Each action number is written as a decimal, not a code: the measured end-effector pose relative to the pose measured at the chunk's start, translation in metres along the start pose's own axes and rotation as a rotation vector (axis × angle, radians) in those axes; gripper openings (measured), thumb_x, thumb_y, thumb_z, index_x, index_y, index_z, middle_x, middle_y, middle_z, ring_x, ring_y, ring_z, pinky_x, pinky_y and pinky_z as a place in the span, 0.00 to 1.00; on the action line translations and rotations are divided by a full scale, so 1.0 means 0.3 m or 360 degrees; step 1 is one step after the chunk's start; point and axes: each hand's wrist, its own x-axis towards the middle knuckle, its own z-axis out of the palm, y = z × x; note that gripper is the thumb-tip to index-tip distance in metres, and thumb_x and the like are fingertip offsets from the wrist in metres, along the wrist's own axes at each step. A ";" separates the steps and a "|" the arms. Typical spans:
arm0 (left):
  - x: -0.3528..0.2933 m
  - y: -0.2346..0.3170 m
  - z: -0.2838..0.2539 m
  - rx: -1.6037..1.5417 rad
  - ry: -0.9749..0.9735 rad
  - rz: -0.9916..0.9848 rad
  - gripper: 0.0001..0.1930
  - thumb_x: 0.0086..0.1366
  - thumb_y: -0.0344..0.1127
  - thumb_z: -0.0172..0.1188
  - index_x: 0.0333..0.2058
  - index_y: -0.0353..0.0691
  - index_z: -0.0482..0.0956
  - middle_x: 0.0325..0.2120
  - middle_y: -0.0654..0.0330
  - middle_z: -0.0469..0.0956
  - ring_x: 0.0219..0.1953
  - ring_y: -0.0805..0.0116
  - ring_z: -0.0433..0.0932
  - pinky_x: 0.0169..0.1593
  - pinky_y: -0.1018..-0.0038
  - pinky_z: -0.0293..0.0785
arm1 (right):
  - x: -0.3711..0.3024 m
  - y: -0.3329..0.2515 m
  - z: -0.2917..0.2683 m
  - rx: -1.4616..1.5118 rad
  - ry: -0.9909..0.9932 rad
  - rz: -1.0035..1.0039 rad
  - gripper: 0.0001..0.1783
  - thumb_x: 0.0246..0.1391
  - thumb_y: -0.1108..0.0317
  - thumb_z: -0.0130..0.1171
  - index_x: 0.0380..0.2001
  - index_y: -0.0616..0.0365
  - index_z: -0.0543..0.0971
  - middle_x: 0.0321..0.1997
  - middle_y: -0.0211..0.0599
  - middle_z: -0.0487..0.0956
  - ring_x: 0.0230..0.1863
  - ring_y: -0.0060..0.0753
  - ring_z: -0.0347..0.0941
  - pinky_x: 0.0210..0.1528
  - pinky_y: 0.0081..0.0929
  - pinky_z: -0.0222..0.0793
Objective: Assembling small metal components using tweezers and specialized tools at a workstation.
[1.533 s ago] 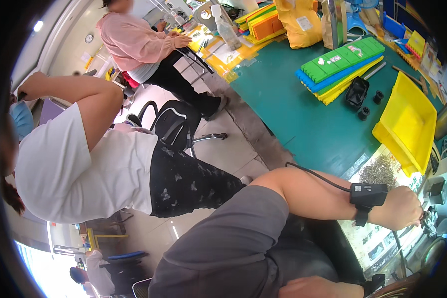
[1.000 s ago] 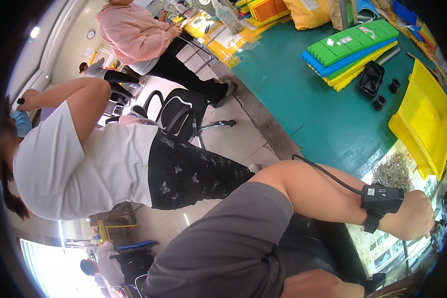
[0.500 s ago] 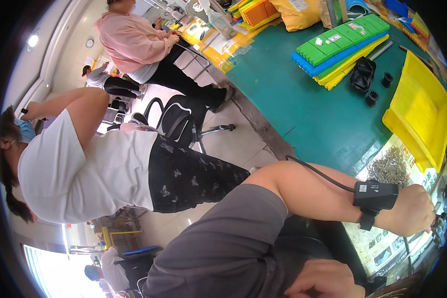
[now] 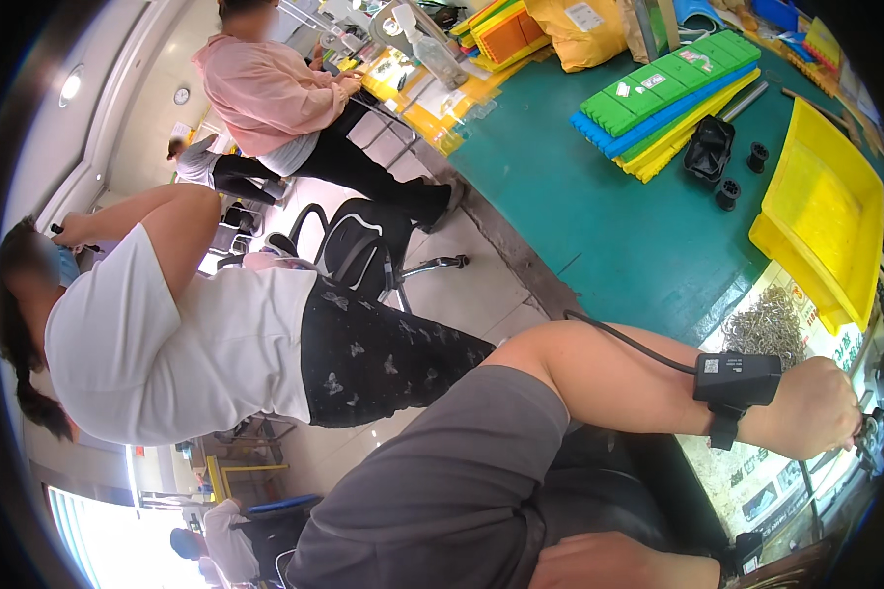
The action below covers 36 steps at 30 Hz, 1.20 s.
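Observation:
My left hand (image 4: 817, 407) reaches out to the right over the worktop, its fingers curled closed. At its fingertips is a small dark metal part (image 4: 869, 437), blurred near the picture's rim; what the fingers grip I cannot make out. A black box-shaped device (image 4: 737, 378) with a cable is strapped to that wrist. My right hand (image 4: 609, 562) is at the bottom edge, beside my grey left sleeve; its fingers are out of sight. Next to my left wrist lies a heap of small silvery metal pieces (image 4: 768, 327) on a printed sheet (image 4: 746, 481).
A yellow tray (image 4: 820, 196) stands tilted beyond the metal heap. On the green worktop (image 4: 560, 177) are stacked coloured foam-like slabs (image 4: 668, 83), a black tray (image 4: 710, 147) and two black spools (image 4: 728, 194). A person in a white top (image 4: 177, 334) is close on the left; a black chair (image 4: 359, 250) stands behind.
My right hand has shifted slightly left and lower, hiding its fingers. My left hand keeps its closed hold in the same place. The whole view has moved slightly.

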 end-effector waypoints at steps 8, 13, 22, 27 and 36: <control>0.009 0.007 0.000 -0.0033 -0.0015 0.0015 0.15 0.61 0.44 0.65 0.22 0.39 0.81 0.21 0.57 0.78 0.30 0.56 0.80 0.34 0.62 0.74 | 0.057 0.012 -0.007 0.0071 -0.0126 -0.0012 0.05 0.49 0.76 0.69 0.27 0.62 0.81 0.24 0.40 0.77 0.25 0.40 0.74 0.27 0.32 0.67; 0.008 0.011 -0.005 -0.0039 -0.0026 0.0004 0.15 0.61 0.43 0.65 0.23 0.39 0.81 0.22 0.57 0.78 0.31 0.56 0.80 0.36 0.62 0.74 | 0.071 0.017 -0.010 0.0095 -0.0215 0.0013 0.05 0.49 0.77 0.69 0.27 0.62 0.80 0.24 0.40 0.77 0.25 0.40 0.74 0.27 0.32 0.67; 0.014 0.019 -0.008 -0.0020 -0.0031 0.0002 0.14 0.61 0.43 0.65 0.23 0.39 0.81 0.22 0.56 0.79 0.32 0.55 0.80 0.36 0.62 0.75 | 0.100 0.078 0.088 0.0026 -0.0006 0.0005 0.05 0.48 0.77 0.69 0.26 0.62 0.80 0.24 0.40 0.77 0.26 0.41 0.74 0.28 0.32 0.67; 0.010 0.010 0.010 -0.0026 0.0072 0.0032 0.14 0.60 0.42 0.65 0.22 0.38 0.81 0.22 0.57 0.79 0.31 0.55 0.80 0.35 0.62 0.74 | 0.114 0.073 0.074 -0.0072 0.0144 0.0093 0.05 0.48 0.78 0.69 0.26 0.62 0.80 0.24 0.40 0.77 0.26 0.41 0.74 0.28 0.32 0.67; -0.001 0.007 0.053 0.0056 0.0104 -0.0064 0.13 0.58 0.43 0.65 0.22 0.40 0.81 0.21 0.58 0.78 0.30 0.56 0.79 0.35 0.62 0.72 | 0.106 0.055 0.039 -0.0213 0.0385 0.0315 0.05 0.52 0.77 0.66 0.26 0.63 0.78 0.23 0.40 0.72 0.26 0.41 0.70 0.29 0.33 0.63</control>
